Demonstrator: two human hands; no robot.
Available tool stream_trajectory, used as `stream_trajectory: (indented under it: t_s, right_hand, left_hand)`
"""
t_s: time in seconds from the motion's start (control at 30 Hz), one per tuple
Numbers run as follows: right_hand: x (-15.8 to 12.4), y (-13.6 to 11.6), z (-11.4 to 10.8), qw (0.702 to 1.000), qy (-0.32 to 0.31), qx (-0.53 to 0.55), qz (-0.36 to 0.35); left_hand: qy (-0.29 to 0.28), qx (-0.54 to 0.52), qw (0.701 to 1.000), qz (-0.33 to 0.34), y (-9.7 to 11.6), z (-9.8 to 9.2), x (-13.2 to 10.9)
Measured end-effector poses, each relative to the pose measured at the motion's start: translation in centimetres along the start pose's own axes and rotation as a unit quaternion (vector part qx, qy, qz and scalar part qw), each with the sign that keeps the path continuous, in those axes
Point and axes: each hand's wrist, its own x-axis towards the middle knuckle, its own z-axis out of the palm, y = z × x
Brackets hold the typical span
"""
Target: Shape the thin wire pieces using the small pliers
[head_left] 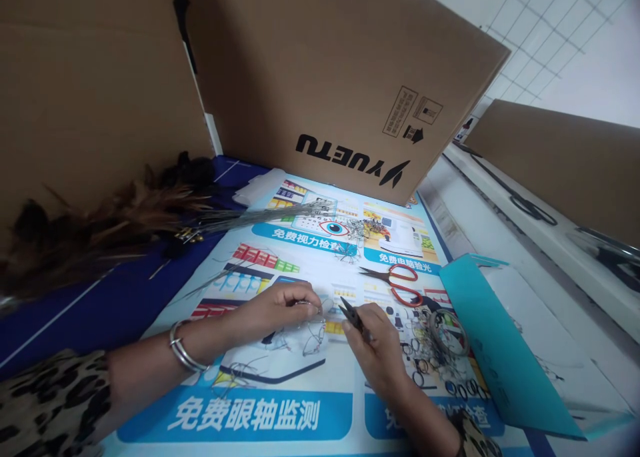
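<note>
The left hand (280,307) has its fingers pinched closed on a fine wire piece (314,340), whose loops hang just below the fingertips; the right hand (379,347) has its fingers wrapped round the pliers (353,314), whose tips point at the wire from just beside it, seemingly not touching; whether those tips are parted cannot be told. The pinch covers little of the wire, so a tug from the pliers could twist it out or bend a loop; tips closing too near the left fingers could nip skin. Loose wires (240,373) lie near, below the left hand, and the dangling loops might snag on them; right of the right fingers, a cluster of rings (420,363) could scatter if the wrist swept across; the scissors (400,285), beyond those fingers, point their blades leftward, where a forward reach might meet them on the bench (357,437).
</note>
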Motion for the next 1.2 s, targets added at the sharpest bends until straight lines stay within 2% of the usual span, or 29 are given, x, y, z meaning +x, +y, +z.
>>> stream_trajectory:
  t_s: [0.2,0.33,0.47,0.73,1.2]
  right_hand:
    - [0.2,0.7,-0.3,0.998,-0.027,-0.056,0.020]
    - [-0.1,0.7,-0.1,0.995,-0.062,-0.078,-0.024]
    - [-0.6,0.3,0.3,0.992,-0.070,-0.093,-0.054]
    - [-0.8,0.0,0.4,0.987,-0.055,-0.134,-0.068]
    - [-0.9,-0.1,0.6,0.978,-0.038,-0.187,-0.082]
  left_hand:
    - [-0.027,0.011,0.998,0.054,0.0,-0.2,-0.1]
    - [-0.055,0.031,0.994,0.089,-0.2,-0.4,-0.1]
    - [-0.058,0.052,0.993,0.085,-0.3,-0.4,0.0]
    - [-0.065,0.055,0.992,0.090,-0.5,-0.3,0.0]
    - [-0.029,0.076,0.993,0.082,-0.5,0.2,0.0]
